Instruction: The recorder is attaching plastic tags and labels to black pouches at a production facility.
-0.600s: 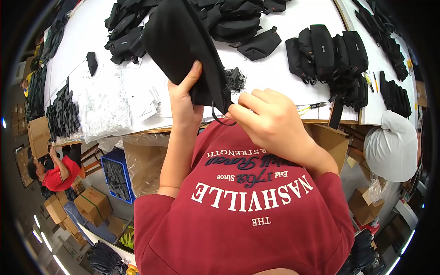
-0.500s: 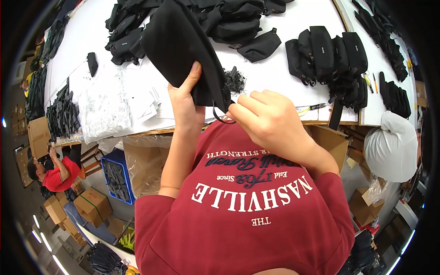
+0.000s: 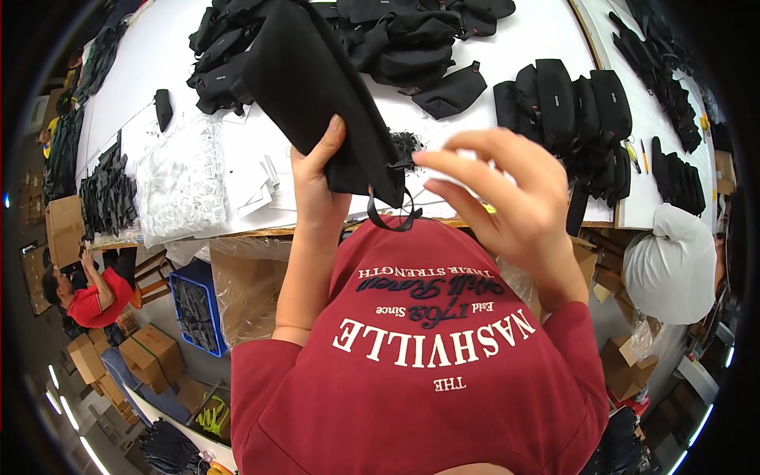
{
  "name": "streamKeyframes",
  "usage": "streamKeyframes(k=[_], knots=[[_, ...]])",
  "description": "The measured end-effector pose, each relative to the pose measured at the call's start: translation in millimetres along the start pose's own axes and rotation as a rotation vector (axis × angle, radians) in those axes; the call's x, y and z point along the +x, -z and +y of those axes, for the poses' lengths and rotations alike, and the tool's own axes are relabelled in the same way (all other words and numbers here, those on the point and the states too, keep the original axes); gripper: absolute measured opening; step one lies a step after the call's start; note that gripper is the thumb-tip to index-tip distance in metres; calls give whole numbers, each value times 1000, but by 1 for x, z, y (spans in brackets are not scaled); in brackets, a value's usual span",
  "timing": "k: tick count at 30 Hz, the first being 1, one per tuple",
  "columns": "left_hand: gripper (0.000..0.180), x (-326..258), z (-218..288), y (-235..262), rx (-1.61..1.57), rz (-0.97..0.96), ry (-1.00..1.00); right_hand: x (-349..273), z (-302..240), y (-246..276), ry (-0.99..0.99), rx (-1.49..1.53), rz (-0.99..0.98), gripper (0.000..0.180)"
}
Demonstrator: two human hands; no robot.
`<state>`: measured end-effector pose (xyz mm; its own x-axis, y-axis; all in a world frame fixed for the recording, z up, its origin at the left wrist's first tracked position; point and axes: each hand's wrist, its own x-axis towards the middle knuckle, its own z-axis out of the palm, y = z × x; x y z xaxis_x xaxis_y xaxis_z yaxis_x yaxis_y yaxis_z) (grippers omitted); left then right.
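Note:
My left hand (image 3: 321, 166) grips a black fabric pouch (image 3: 309, 87), thumb on its face and the other fingers behind it. The pouch tilts, its lower end toward my chest. A thin black strap loop (image 3: 388, 218) hangs from that end. My right hand (image 3: 511, 186) is just right of this end, slightly blurred, with thumb and fingers apart. Its index fingertip is close to a small black tab on the pouch's edge; whether they touch I cannot tell. Behind the pouch lies a small heap of black thread-like scraps (image 3: 408, 149) on the white table (image 3: 475, 131).
Black pouches (image 3: 396, 51) are piled at the far side, and another group (image 3: 554, 103) lies right. Left are a clear bag of white pieces (image 3: 182, 182) and black strips (image 3: 107, 194). A blue crate (image 3: 198, 313) and cardboard box (image 3: 245, 285) stand below. A person in red (image 3: 99, 293) is far left.
My right hand has let go of the pouch's lower end, moved right and spread its fingers. The strap loop now hangs in view. My left hand keeps its hold.

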<state>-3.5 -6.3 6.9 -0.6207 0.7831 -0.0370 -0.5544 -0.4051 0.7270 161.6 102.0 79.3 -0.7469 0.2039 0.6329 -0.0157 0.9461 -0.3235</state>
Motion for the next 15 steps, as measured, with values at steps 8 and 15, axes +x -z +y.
streamKeyframes(k=[8, 15], knots=[[30, -5, -2, -8, 71, 26, 83, 5, 4, -14, 36, 51, -114, 19], [38, -12, -6, -5, 120, -33, 308, 6, 13, -18, -127, 166, -18, 16]])
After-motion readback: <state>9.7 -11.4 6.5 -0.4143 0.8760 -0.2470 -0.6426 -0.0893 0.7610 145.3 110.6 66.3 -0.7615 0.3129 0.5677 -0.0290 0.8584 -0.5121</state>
